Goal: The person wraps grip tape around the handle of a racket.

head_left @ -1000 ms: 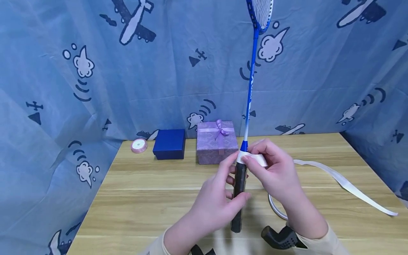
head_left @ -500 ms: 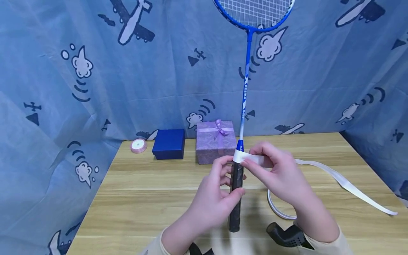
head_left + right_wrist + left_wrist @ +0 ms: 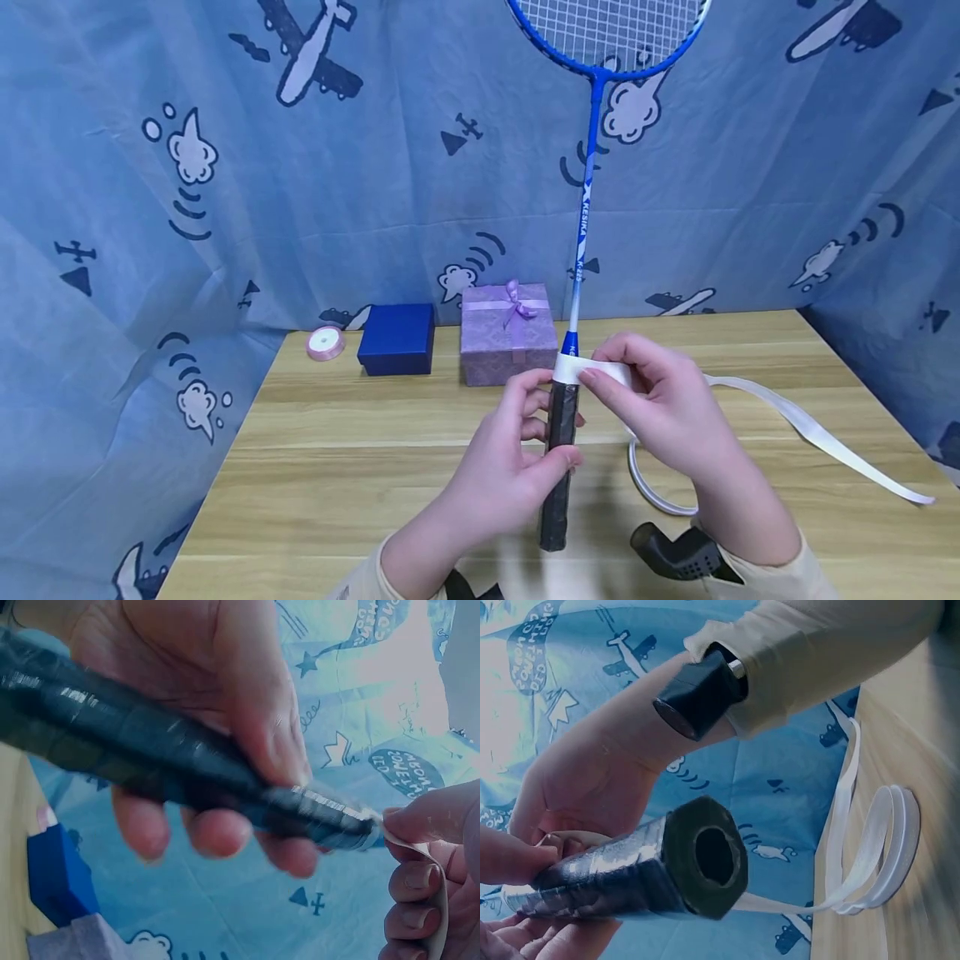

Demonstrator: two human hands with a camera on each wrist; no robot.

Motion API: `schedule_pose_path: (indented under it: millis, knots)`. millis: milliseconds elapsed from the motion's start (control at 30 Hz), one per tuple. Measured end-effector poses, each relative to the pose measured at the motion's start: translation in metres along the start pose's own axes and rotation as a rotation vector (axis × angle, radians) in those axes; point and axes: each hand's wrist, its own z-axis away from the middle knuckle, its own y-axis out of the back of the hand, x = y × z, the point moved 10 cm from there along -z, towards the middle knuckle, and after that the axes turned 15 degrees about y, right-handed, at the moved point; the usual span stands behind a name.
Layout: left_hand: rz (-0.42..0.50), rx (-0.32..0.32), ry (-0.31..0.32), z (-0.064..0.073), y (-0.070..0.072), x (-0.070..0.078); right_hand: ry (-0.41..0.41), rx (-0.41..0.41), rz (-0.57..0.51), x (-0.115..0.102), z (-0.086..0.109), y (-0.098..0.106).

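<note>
A blue and white badminton racket (image 3: 584, 225) stands nearly upright in the head view, its strung head cut off by the top edge. My left hand (image 3: 504, 467) holds its black handle (image 3: 557, 500), fingers behind and thumb across the near side. White grip tape (image 3: 567, 369) goes round the top of the handle, just below the blue cone. My right hand (image 3: 671, 408) pinches that tape to the right of the handle, thumb close to the wrap. In the left wrist view the handle's butt end (image 3: 705, 859) faces the camera, with a round hole in it.
Loose tape (image 3: 813, 432) trails from the right hand's side over the wooden table (image 3: 360, 500), and a coil of it (image 3: 652, 497) lies by the right wrist. At the back stand a purple gift box (image 3: 495, 337), a blue box (image 3: 396, 340) and a pink ribbon spool (image 3: 325, 342).
The racket has turned about its shaft, from its head nearly edge-on to the strings facing the camera, then tipped slightly right. Both hands keep their hold.
</note>
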Motion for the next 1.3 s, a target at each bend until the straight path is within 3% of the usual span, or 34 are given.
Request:
schedule_pose_path:
  millis: [200,367,500,633,800,867,967,1100,1300]
  knots:
    - [0.059,-0.061,-0.019,0.001,-0.003,0.003,-0.039,0.014,-0.04,0.007,0.001,0.001]
    - [0.089,-0.103,0.014,0.0,-0.005,0.0,-0.039,0.033,-0.047,0.009,0.002,0.001]
    - [0.13,-0.162,0.015,0.001,-0.009,0.0,-0.065,0.001,-0.102,0.015,0.003,-0.003]
    - [0.156,-0.242,-0.048,0.003,-0.014,0.005,-0.088,-0.068,-0.234,0.021,0.004,-0.013]
    - [0.125,-0.334,-0.203,0.009,-0.019,0.014,-0.026,-0.119,-0.438,0.018,0.004,-0.023]
    - [0.115,-0.361,-0.247,0.012,-0.021,0.016,0.007,-0.12,-0.481,0.015,0.004,-0.025]
    - [0.116,-0.383,-0.26,0.014,-0.022,0.017,0.004,-0.112,-0.467,0.013,0.004,-0.025]
    - [0.135,-0.348,-0.201,0.012,-0.021,0.015,-0.009,-0.085,-0.381,0.01,0.003,-0.027]
    - [0.105,-0.158,-0.054,0.004,-0.011,0.004,0.01,-0.011,-0.188,0.005,0.003,-0.028]
